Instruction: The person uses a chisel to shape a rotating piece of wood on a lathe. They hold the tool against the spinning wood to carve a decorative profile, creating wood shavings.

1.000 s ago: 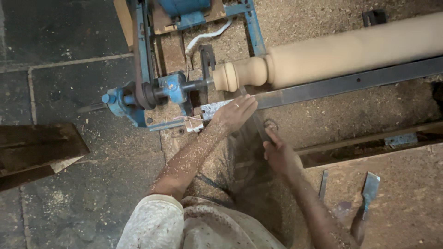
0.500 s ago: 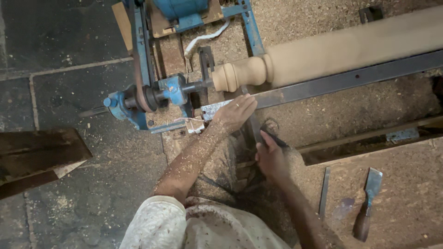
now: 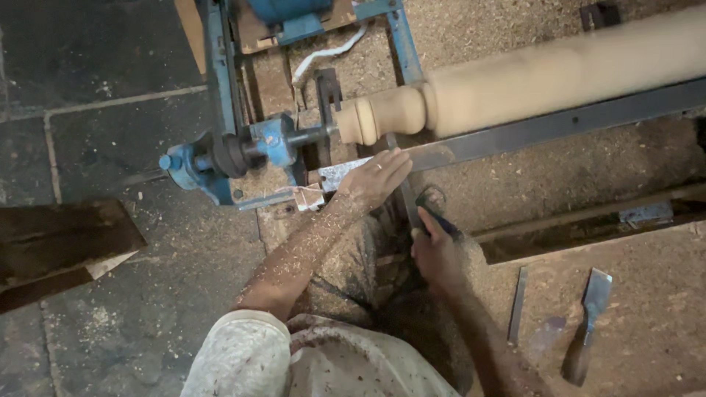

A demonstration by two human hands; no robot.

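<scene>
A long pale wooden spindle (image 3: 544, 73) spins on a blue lathe (image 3: 243, 147), its left end turned into rounded beads. My left hand (image 3: 375, 176) lies flat on the metal tool rest bar (image 3: 559, 125), fingers pressing down a thin chisel blade that points at the beaded end. My right hand (image 3: 434, 246) grips the chisel's dark handle (image 3: 441, 220) lower down, near my lap. Sawdust covers my left forearm.
A flat chisel with a dark handle (image 3: 585, 323) and a thin metal blade (image 3: 518, 305) lie on the sawdust-covered board at the right. Dark wooden planks (image 3: 59, 242) lie on the stone floor at the left. A white cable (image 3: 327, 55) runs behind the lathe.
My right hand has drawn back and down toward my body while gripping the handle. My left hand has stayed on the tool rest.
</scene>
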